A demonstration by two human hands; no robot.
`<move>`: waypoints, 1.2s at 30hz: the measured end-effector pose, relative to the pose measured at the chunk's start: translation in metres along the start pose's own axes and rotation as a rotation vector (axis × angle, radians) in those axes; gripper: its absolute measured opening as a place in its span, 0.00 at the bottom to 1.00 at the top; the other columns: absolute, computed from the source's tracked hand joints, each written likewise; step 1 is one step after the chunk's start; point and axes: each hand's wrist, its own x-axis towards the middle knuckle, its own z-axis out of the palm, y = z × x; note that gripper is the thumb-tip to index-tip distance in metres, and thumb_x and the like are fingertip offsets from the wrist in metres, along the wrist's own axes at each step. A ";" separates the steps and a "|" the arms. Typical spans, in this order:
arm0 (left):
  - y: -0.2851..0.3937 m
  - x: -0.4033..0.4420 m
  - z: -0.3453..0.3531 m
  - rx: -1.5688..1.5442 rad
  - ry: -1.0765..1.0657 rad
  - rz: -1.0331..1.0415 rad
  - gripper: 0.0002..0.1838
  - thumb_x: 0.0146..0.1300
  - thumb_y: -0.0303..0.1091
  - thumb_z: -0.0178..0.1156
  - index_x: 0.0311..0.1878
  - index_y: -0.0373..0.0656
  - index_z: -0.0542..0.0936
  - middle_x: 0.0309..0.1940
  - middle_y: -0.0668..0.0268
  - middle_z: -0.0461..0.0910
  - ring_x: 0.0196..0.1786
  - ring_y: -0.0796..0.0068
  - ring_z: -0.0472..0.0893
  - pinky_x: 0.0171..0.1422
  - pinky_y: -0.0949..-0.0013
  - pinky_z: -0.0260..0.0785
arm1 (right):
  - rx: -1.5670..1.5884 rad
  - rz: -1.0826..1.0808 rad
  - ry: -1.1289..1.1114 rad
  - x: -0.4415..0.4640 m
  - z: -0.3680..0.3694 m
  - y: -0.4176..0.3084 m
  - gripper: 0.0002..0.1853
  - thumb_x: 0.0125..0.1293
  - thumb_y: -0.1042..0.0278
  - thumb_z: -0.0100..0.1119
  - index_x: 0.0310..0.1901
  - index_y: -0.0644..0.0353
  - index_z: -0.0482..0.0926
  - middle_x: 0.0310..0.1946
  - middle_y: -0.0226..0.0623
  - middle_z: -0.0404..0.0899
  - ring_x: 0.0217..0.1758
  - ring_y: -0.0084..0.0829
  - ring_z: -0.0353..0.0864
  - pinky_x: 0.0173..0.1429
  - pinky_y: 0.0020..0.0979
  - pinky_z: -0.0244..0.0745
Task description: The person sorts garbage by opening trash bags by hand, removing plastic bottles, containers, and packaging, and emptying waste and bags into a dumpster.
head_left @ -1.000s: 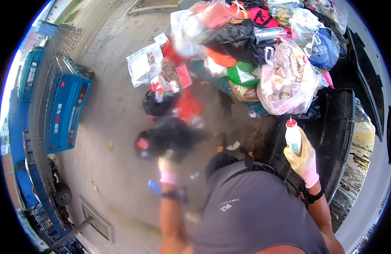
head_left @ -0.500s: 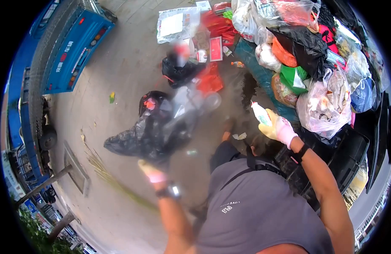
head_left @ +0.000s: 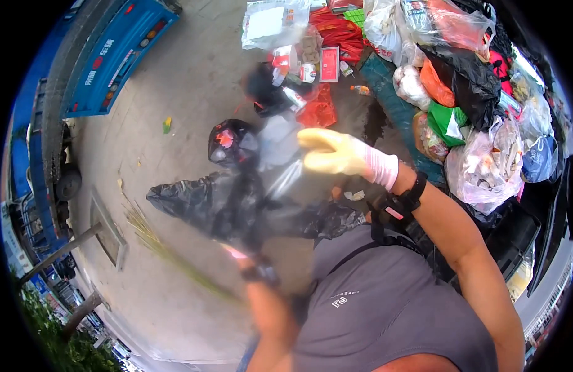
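Note:
My right hand [head_left: 339, 154], in a pale yellow glove with a pink cuff, reaches across to the left. Its fingers are apart and nothing is in them. My left hand [head_left: 237, 253] is at the lower edge of a large black plastic bag [head_left: 230, 198], blurred, its fingers hidden by the plastic. Grey translucent plastic [head_left: 279, 146] lies at the bag's upper right. A white bottle [head_left: 294, 99] shows beyond my right hand, beside a smaller black bag [head_left: 264, 90]; whether it touches the ground I cannot tell. A knotted black bag [head_left: 232, 142] sits next to the large one.
A heap of filled bags [head_left: 447, 87] rises at the right beside a black bin [head_left: 510, 235]. Red plastic [head_left: 317, 106], a red framed card [head_left: 329, 64] and cartons lie ahead. At left are a blue truck [head_left: 116, 56], dry stalks [head_left: 150, 239] and a square ground frame [head_left: 109, 235].
My right hand has let go of the white bottle and moved left over the bags. The bottle is now beside the smaller black bag. My left hand has shifted slightly right, behind black plastic.

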 end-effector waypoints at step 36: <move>0.000 -0.105 0.084 -0.841 -0.412 -0.889 0.28 0.65 0.38 0.59 0.67 0.35 0.79 0.63 0.59 0.85 0.62 0.61 0.83 0.73 0.51 0.73 | -1.302 0.157 1.215 -0.317 -0.400 -0.029 0.31 0.61 0.52 0.77 0.61 0.62 0.83 0.54 0.54 0.87 0.59 0.50 0.87 0.65 0.42 0.80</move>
